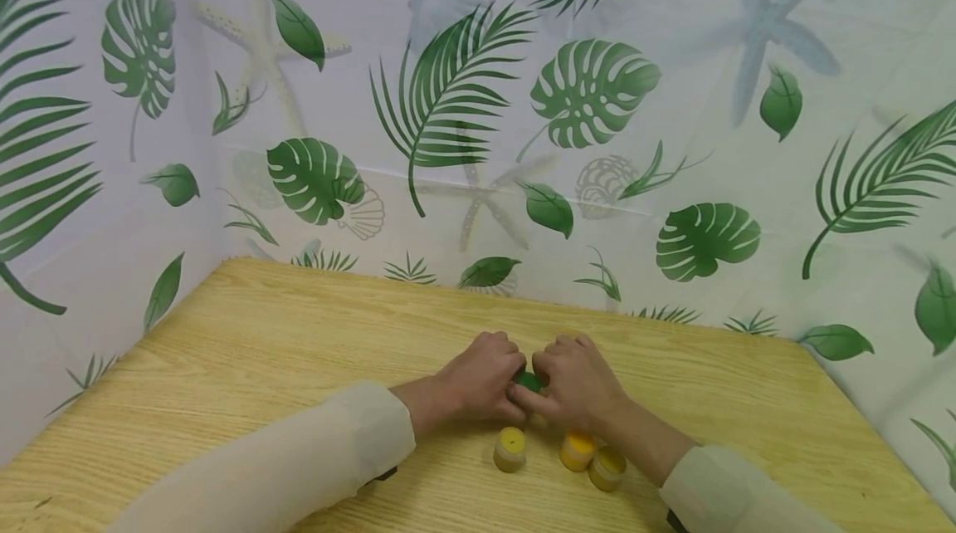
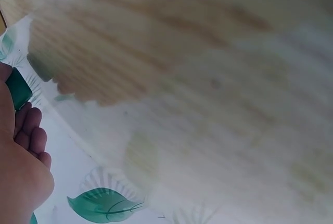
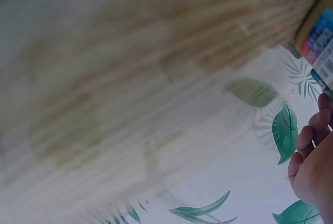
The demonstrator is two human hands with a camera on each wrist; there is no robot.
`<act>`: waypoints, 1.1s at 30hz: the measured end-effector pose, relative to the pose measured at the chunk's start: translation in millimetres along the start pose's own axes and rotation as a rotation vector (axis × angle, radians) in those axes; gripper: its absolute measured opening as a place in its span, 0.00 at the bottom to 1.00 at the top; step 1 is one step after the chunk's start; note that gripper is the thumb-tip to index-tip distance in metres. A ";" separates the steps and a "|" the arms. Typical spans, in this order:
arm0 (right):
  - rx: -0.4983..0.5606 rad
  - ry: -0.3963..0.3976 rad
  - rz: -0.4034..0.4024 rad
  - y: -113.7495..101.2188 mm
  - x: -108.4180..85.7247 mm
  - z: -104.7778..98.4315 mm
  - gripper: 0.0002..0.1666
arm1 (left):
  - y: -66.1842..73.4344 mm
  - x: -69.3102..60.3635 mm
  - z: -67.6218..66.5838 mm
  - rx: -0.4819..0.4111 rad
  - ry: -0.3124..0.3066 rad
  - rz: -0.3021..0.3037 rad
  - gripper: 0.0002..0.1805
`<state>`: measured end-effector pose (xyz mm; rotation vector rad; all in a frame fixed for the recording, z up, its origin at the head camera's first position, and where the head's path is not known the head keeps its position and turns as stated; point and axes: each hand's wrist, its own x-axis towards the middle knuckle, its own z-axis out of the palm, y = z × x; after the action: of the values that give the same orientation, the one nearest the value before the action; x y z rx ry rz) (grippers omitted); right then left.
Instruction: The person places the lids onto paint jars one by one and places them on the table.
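Both hands meet over the wooden table, holding a small green tub (image 1: 529,381) between them. Most of it is covered by the fingers, so its body and lid cannot be told apart. My left hand (image 1: 485,377) grips it from the left; a green side of the tub (image 2: 20,88) shows above the curled fingers in the left wrist view. My right hand (image 1: 578,383) grips from the right, its thumb reaching across the front. Just nearer stand a yellow-lidded tub (image 1: 510,450), an orange-yellow tub (image 1: 577,451) and a darker yellow tub (image 1: 608,469), under the right wrist.
The wood-grain table (image 1: 314,334) runs back to a white wall covering (image 1: 478,101) printed with leaves, shells and starfish. A tub with a printed label (image 3: 320,41) is close to the right hand in the right wrist view.
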<state>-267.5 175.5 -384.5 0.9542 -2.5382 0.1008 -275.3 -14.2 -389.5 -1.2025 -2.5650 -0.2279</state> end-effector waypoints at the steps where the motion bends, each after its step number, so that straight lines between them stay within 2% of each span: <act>1: 0.002 0.007 -0.002 -0.2 -0.6 -0.3 0.24 | 0.1 -0.2 0.0 0.000 0.007 -0.006 0.20; 8: 0.035 0.040 -0.046 -1.8 -1.5 -0.1 0.16 | 0.8 -0.9 -1.8 0.024 -0.009 -0.037 0.21; 14: 0.036 0.014 0.012 -3.2 -0.2 -1.3 0.21 | 0.6 -0.7 -2.1 0.015 -0.013 -0.037 0.21; 18: 0.007 0.023 0.006 -3.5 -0.2 -2.1 0.24 | -0.4 -1.1 -1.6 0.006 -0.006 -0.037 0.21; 22: 0.003 0.043 -0.014 -3.3 -0.5 -1.1 0.21 | -1.3 -1.1 -1.3 0.010 -0.005 -0.041 0.21; 33: 0.048 -0.038 -0.017 -4.0 -0.1 -2.0 0.22 | 0.7 0.7 -1.4 0.000 -0.065 -0.022 0.19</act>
<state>-264.1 172.9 -383.1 1.0053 -2.5728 0.1400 -275.0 -13.6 -387.9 -1.2003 -2.6349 -0.1967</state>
